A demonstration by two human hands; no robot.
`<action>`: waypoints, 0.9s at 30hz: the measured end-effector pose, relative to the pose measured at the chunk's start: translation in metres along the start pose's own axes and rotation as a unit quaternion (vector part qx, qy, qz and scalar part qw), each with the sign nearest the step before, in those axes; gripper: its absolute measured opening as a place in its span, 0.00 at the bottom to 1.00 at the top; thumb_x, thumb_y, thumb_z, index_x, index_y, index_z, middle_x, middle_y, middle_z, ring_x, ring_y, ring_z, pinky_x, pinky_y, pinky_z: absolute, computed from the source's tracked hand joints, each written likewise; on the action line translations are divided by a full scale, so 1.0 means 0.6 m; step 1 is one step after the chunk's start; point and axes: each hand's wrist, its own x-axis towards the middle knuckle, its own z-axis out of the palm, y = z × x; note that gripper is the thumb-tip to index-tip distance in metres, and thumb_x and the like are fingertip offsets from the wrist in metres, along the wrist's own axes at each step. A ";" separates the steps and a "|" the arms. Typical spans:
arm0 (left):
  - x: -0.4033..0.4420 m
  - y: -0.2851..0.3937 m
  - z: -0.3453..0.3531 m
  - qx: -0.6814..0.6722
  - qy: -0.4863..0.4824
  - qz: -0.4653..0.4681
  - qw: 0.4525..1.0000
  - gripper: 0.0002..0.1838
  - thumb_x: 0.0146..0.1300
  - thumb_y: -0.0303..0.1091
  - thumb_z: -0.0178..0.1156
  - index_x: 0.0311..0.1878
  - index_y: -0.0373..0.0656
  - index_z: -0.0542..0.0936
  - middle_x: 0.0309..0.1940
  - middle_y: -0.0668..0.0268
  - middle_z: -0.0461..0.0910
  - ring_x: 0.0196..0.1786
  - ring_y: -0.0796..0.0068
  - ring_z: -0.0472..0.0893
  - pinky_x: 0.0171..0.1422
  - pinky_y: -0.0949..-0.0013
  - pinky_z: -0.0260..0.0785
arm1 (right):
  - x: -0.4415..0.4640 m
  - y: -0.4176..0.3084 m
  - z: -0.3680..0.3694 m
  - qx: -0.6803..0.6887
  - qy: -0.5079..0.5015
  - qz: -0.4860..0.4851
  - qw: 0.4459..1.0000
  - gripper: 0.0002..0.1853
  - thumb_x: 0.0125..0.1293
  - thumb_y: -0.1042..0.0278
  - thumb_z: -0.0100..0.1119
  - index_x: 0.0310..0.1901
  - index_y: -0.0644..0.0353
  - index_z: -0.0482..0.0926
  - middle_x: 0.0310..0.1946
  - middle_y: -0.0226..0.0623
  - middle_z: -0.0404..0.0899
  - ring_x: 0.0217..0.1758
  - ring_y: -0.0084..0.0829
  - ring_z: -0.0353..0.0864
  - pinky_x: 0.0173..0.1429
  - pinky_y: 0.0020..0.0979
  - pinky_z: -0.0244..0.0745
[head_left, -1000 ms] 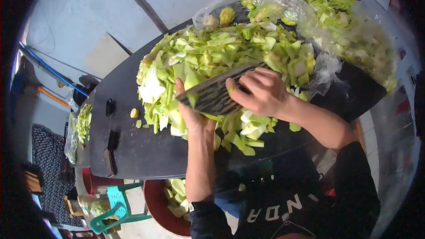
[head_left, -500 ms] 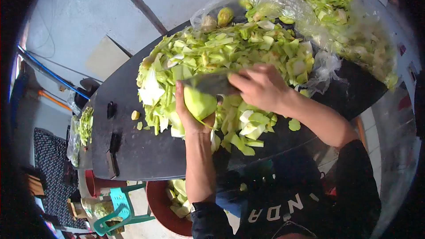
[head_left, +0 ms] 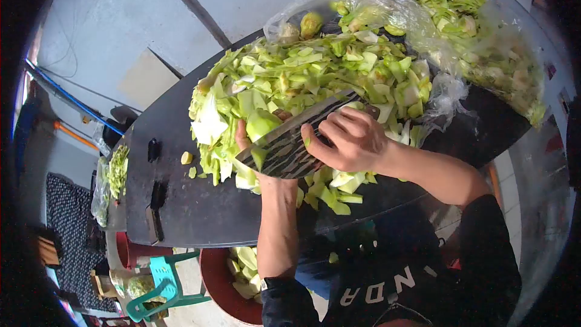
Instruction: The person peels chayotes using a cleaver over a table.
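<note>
My left hand [head_left: 243, 137] is wrapped round a smooth, light green fruit [head_left: 262, 123] whose exact kind I cannot tell. Much of that hand's palm and fingers is hidden behind a broad-bladed knife [head_left: 284, 150]. The blade has dark streaks, and its broad face is turned toward me. My right hand [head_left: 352, 138] grips the knife near its upper right end, fingers curled over it. The blade lies across the front of the fruit, with a bit of green at its left end. Behind both hands spreads a big heap of green peelings and slices [head_left: 290, 75].
The heap lies on a dark table [head_left: 200, 218] with a curved edge. Clear plastic bags [head_left: 484, 48] of green pieces stand at the back right. Below the front edge are a red tub [head_left: 215, 281] holding pale pieces and a teal plastic stool [head_left: 164, 278].
The knife has swung down and left over the fruit, and its broad face now shows. My right hand has moved lower. My left hand has turned slightly, still holding the fruit.
</note>
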 end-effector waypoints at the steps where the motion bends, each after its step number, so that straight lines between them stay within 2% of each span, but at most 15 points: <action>1: 0.000 -0.001 -0.001 0.000 0.000 0.000 1.000 0.30 0.64 0.63 0.49 0.43 0.41 0.79 0.35 0.57 0.82 0.38 0.64 0.82 0.49 0.62 0.76 | 0.003 -0.002 0.000 0.010 0.006 0.002 1.000 0.14 0.46 0.73 0.59 0.38 0.62 0.81 0.23 0.28 0.70 0.24 0.25 0.75 0.27 0.25 0.73; 4: -0.001 0.000 0.002 0.007 -0.017 0.001 1.000 0.28 0.64 0.62 0.50 0.45 0.44 0.79 0.37 0.60 0.82 0.41 0.66 0.81 0.49 0.61 0.76 | 0.003 -0.002 0.001 0.014 -0.003 0.027 1.000 0.12 0.49 0.70 0.58 0.38 0.59 0.79 0.22 0.28 0.70 0.25 0.26 0.76 0.28 0.28 0.73; 6: -0.006 0.008 0.025 0.023 0.065 0.022 0.997 0.26 0.64 0.60 0.50 0.48 0.47 0.79 0.41 0.63 0.82 0.45 0.67 0.80 0.49 0.59 0.75 | -0.003 0.005 0.011 0.067 -0.048 0.111 0.990 0.10 0.53 0.68 0.58 0.38 0.57 0.77 0.22 0.32 0.73 0.26 0.33 0.80 0.28 0.35 0.75; 7: -0.004 0.010 0.015 0.024 0.064 0.021 0.997 0.26 0.64 0.60 0.50 0.48 0.47 0.79 0.41 0.63 0.82 0.45 0.67 0.80 0.49 0.59 0.75 | -0.006 0.013 0.013 0.067 -0.048 0.112 0.990 0.10 0.53 0.68 0.58 0.38 0.57 0.77 0.22 0.32 0.73 0.26 0.33 0.80 0.28 0.35 0.75; 9: 0.005 0.017 0.005 -0.042 -0.058 0.012 0.997 0.25 0.66 0.56 0.50 0.54 0.45 0.77 0.47 0.62 0.82 0.51 0.63 0.80 0.59 0.54 0.73 | -0.008 0.031 0.010 0.066 -0.068 0.141 0.986 0.09 0.54 0.69 0.58 0.37 0.57 0.77 0.23 0.34 0.75 0.27 0.35 0.82 0.28 0.37 0.77; 11: 0.002 0.012 0.002 -0.049 -0.050 0.015 0.997 0.26 0.65 0.56 0.51 0.53 0.44 0.78 0.48 0.61 0.81 0.50 0.62 0.80 0.58 0.53 0.73 | -0.005 0.030 -0.003 0.053 -0.053 0.124 0.989 0.10 0.53 0.70 0.58 0.38 0.57 0.77 0.22 0.33 0.74 0.27 0.33 0.82 0.28 0.35 0.77; 14: -0.001 0.012 -0.007 0.028 -0.040 0.009 0.999 0.28 0.64 0.57 0.51 0.52 0.41 0.78 0.47 0.59 0.81 0.50 0.59 0.80 0.58 0.54 0.74 | 0.002 0.016 -0.017 0.075 -0.033 0.069 0.994 0.11 0.51 0.69 0.58 0.39 0.57 0.77 0.21 0.30 0.73 0.26 0.31 0.81 0.28 0.33 0.77; 17: -0.005 0.008 -0.007 0.068 -0.042 0.018 0.997 0.29 0.62 0.59 0.52 0.52 0.42 0.78 0.45 0.59 0.82 0.50 0.60 0.80 0.58 0.55 0.74 | 0.003 0.015 -0.012 0.096 -0.006 0.066 0.993 0.10 0.52 0.69 0.58 0.38 0.56 0.77 0.21 0.31 0.74 0.25 0.32 0.81 0.28 0.34 0.77; 19: -0.002 0.011 -0.003 0.029 -0.045 0.013 0.998 0.27 0.62 0.60 0.52 0.49 0.45 0.78 0.41 0.65 0.82 0.43 0.66 0.81 0.41 0.65 0.76 | -0.004 0.031 -0.003 0.071 -0.100 0.131 0.984 0.08 0.55 0.71 0.57 0.38 0.57 0.76 0.23 0.36 0.77 0.25 0.38 0.83 0.28 0.36 0.77; 21: 0.003 0.012 -0.010 0.029 -0.162 0.001 0.986 0.25 0.63 0.57 0.52 0.48 0.46 0.78 0.42 0.67 0.82 0.42 0.69 0.80 0.34 0.69 0.73 | -0.010 0.043 0.011 0.060 -0.081 0.150 0.984 0.09 0.54 0.72 0.57 0.38 0.58 0.76 0.23 0.37 0.77 0.26 0.39 0.83 0.28 0.38 0.78; 22: 0.006 0.012 -0.013 0.029 -0.163 0.001 0.986 0.25 0.63 0.57 0.52 0.48 0.46 0.78 0.42 0.67 0.82 0.42 0.69 0.80 0.34 0.69 0.73 | -0.014 0.042 0.010 0.059 -0.081 0.150 0.984 0.09 0.54 0.72 0.57 0.38 0.58 0.76 0.23 0.37 0.77 0.26 0.39 0.83 0.28 0.38 0.78; 24: 0.007 0.011 -0.003 0.017 -0.057 0.036 0.998 0.24 0.62 0.58 0.54 0.47 0.47 0.79 0.41 0.65 0.81 0.44 0.69 0.80 0.41 0.61 0.74 | -0.008 0.037 -0.005 0.078 -0.073 0.151 0.983 0.09 0.54 0.72 0.57 0.39 0.58 0.76 0.23 0.38 0.78 0.26 0.39 0.83 0.28 0.38 0.78; 25: 0.009 0.009 0.002 0.018 -0.055 0.036 0.998 0.24 0.62 0.58 0.54 0.47 0.47 0.79 0.41 0.65 0.81 0.44 0.69 0.80 0.41 0.61 0.74 | -0.008 0.035 -0.007 0.080 -0.074 0.152 0.982 0.09 0.54 0.72 0.57 0.39 0.58 0.76 0.23 0.38 0.78 0.26 0.39 0.83 0.28 0.38 0.78; 27: 0.012 0.005 0.019 -0.024 0.075 0.060 0.995 0.25 0.65 0.58 0.53 0.48 0.44 0.78 0.41 0.64 0.81 0.43 0.67 0.80 0.46 0.59 0.76 | -0.010 0.029 -0.006 0.079 -0.094 0.141 0.982 0.10 0.54 0.70 0.57 0.39 0.58 0.76 0.24 0.35 0.77 0.27 0.37 0.83 0.29 0.37 0.78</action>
